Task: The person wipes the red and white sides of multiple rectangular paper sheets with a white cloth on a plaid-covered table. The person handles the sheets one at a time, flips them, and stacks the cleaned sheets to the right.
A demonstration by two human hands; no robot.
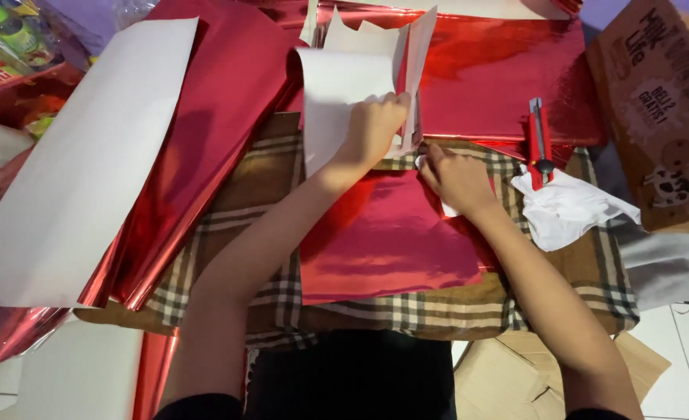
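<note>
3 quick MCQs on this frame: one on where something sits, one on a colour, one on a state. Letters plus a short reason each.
1. Where does the utility knife lie?
A. right of both hands, by the crumpled white paper
B. under the left forearm
C. on the cardboard box

2. What colour is the sheet lying on the plaid cloth below the hands?
A. blue
B. shiny red
C. green

3. What is the left hand doing?
A. hanging free in the air
B. gripping the knife
C. pressing on the white-backed paper

Answers: 1 A, the knife rests at the red foil's edge, right of the right hand. 2 B, it shines red. 3 C, its fingers lie on the white sheet.
</note>
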